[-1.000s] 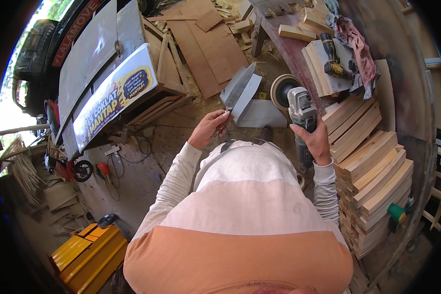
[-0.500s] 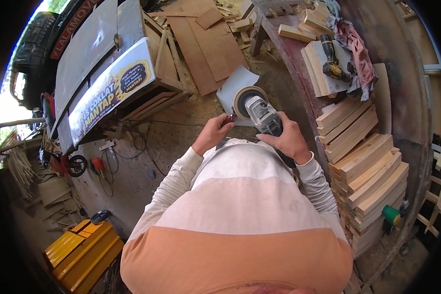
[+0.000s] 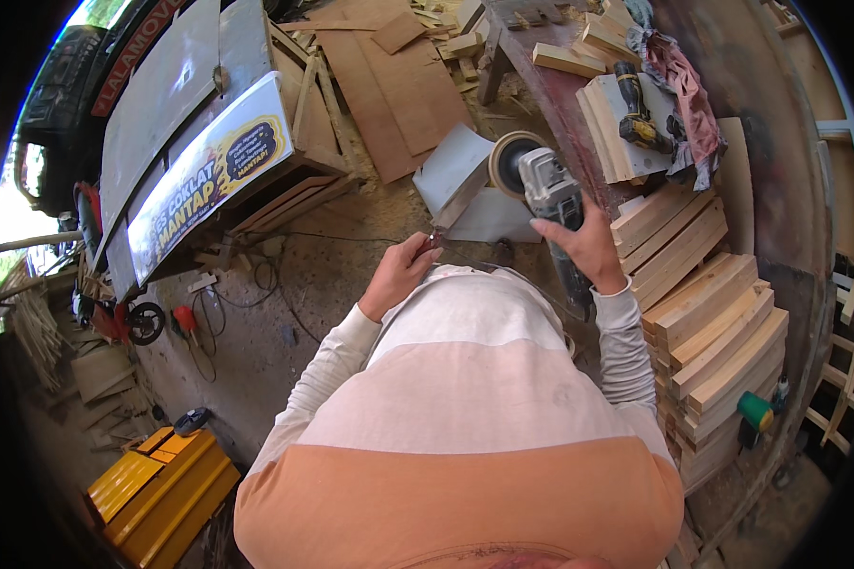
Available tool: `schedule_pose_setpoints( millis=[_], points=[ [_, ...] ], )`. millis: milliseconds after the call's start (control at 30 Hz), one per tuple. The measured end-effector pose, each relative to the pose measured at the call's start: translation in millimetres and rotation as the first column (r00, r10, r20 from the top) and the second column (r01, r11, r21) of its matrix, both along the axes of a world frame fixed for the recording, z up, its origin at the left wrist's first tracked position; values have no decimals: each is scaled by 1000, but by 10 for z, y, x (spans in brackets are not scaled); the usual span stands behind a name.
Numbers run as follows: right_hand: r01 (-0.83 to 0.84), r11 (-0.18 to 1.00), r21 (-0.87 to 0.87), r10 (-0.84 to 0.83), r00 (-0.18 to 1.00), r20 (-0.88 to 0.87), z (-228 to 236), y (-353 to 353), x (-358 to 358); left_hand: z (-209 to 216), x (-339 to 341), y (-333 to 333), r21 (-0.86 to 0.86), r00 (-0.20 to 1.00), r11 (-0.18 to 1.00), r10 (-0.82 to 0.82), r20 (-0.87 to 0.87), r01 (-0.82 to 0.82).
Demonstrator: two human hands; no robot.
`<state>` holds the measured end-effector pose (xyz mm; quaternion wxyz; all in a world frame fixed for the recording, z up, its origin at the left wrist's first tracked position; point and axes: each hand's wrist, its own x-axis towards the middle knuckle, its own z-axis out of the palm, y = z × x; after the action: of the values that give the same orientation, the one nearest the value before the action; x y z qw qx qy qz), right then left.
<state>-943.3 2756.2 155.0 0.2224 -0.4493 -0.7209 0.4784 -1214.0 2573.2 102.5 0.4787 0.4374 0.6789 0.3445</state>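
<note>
My right hand is wrapped round the body of a grey and black angle grinder, lifted in front of my shirt. Its round disc points away from me, up and to the left. Closed around a dark reddish handle, my left hand holds a flat metal blade that slants up to the right. A gap separates the blade from the disc. The exact kind of bladed tool is hard to make out. Pale sheets lie below and behind the blade.
On the right, a reddish table carries stacked wood pieces, a yellow and black drill and a pink cloth. Brown boards lie ahead. A wooden cart with a banner stands left, near cables and a yellow box.
The grinder has moved right and away from the blade, turning more upright in my right hand. My left hand has shifted slightly left and toward me, and more of the blade shows.
</note>
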Motion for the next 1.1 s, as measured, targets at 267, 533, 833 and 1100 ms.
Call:
schedule_pose_setpoints(
  millis=[267,533,833,1100],
  points=[
    [62,992,-111,-69,996,-58,169,174,175,-82,61,-117,-85,985,996,52,166,-38],
    [-181,970,-164,199,975,101,326,-270,-126,-54,129,-58,-87,983,995,59,173,-44],
    [-233,955,-185,265,947,179,292,-243,-233,41,151,-97,-59,998,998,27,62,-23],
    [-94,995,-33,97,993,72,135,212,3,48,165,-142,-34,1000,999,-2,7,2]
  ],
)
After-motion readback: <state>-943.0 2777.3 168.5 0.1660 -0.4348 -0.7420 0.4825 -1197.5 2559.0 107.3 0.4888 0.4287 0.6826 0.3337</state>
